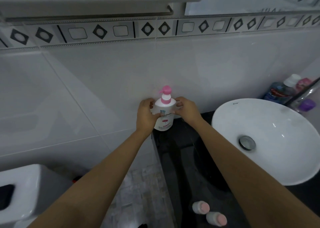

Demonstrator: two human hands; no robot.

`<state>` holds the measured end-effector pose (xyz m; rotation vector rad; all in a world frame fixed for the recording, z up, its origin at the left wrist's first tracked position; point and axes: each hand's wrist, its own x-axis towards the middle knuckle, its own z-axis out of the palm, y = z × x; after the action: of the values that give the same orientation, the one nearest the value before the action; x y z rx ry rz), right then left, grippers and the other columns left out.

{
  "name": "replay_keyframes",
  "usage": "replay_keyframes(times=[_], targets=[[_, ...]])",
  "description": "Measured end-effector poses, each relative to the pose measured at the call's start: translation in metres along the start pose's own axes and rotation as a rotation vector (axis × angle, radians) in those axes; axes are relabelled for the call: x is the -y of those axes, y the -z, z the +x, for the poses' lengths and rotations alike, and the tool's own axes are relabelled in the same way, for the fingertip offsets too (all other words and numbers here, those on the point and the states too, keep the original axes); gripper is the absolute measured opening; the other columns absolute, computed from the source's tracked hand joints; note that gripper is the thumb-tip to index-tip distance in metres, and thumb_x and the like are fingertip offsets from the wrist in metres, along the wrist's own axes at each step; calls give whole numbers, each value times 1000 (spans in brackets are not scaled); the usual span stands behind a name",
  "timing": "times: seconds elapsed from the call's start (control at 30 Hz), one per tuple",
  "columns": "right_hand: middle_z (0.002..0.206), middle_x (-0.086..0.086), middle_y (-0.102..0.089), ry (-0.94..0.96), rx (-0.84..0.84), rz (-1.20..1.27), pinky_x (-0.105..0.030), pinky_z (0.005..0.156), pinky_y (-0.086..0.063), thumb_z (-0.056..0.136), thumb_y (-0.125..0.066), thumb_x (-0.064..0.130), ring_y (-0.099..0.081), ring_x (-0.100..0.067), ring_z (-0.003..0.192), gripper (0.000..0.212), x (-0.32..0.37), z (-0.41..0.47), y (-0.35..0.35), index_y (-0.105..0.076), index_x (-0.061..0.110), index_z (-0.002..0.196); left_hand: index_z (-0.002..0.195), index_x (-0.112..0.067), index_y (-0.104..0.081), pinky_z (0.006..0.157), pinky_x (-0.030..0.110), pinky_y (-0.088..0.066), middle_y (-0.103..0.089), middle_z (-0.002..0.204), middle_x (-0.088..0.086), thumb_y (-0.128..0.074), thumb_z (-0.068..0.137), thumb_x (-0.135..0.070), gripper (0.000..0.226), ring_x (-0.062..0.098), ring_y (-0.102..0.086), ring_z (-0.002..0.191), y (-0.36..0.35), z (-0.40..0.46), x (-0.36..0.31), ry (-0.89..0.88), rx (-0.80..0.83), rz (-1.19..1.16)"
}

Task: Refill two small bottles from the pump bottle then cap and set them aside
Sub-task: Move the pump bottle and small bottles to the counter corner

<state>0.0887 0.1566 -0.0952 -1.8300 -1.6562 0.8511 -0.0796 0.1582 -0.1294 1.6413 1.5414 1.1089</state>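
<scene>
A white pump bottle (164,113) with a pink pump head stands at the far left corner of the dark counter (183,158), against the tiled wall. My left hand (146,117) wraps its left side and my right hand (186,111) grips its right shoulder. Two small bottles with pink caps stand near the counter's front edge, one (200,207) just left of the other (217,218). Both caps are on.
A white round basin (259,141) with a metal drain fills the right of the counter. Behind it stand a blue mouthwash bottle (277,93), other small containers and a tap. A white toilet tank (26,193) sits at lower left.
</scene>
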Motion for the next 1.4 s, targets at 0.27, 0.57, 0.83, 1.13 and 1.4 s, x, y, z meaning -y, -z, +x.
replay_keyframes(times=[0.27, 0.57, 0.83, 1.13, 1.4], targets=[[117, -13, -60, -77, -68, 91, -33, 93, -49, 79, -74, 12, -57, -19, 96, 51, -14, -60, 34, -54, 11, 127, 98, -13, -63, 73, 19, -51, -62, 92, 1, -70, 80, -11, 19, 1, -58, 78, 13, -50, -19, -75, 57, -80], [108, -6, -68, -180, -46, 152, -28, 82, -54, 86, -60, 4, -67, -23, 93, 31, -49, -204, 61, -63, 15, 115, 112, -26, -62, 91, 15, -46, -66, 106, -7, -82, 68, -22, 48, 2, -61, 102, -5, -135, -39, -116, 837, -51], [122, -5, -57, -341, 164, -20, -28, 83, -51, 78, -68, 0, -61, -22, 100, 62, -103, -299, 48, -47, 20, 133, 125, -23, -55, 96, 24, -47, -55, 120, -6, -89, 56, -24, 77, 9, -54, 109, -43, -184, -17, -218, 1161, 185], [103, -4, -69, -402, 44, -14, -41, 85, -54, 72, -76, 20, -65, -18, 92, 36, -133, -320, -9, -63, 17, 105, 104, -17, -66, 88, 35, -54, -63, 103, 0, -80, 67, -12, 40, 12, -62, 94, -63, -217, -1, -244, 1104, 220], [95, 1, -71, -335, 16, -29, -24, 76, -51, 74, -73, 20, -65, -11, 84, 30, -129, -296, -12, -68, 19, 103, 97, -17, -68, 81, 36, -55, -66, 97, 0, -80, 67, -19, 32, 13, -63, 88, -48, -210, 0, -166, 909, 138]])
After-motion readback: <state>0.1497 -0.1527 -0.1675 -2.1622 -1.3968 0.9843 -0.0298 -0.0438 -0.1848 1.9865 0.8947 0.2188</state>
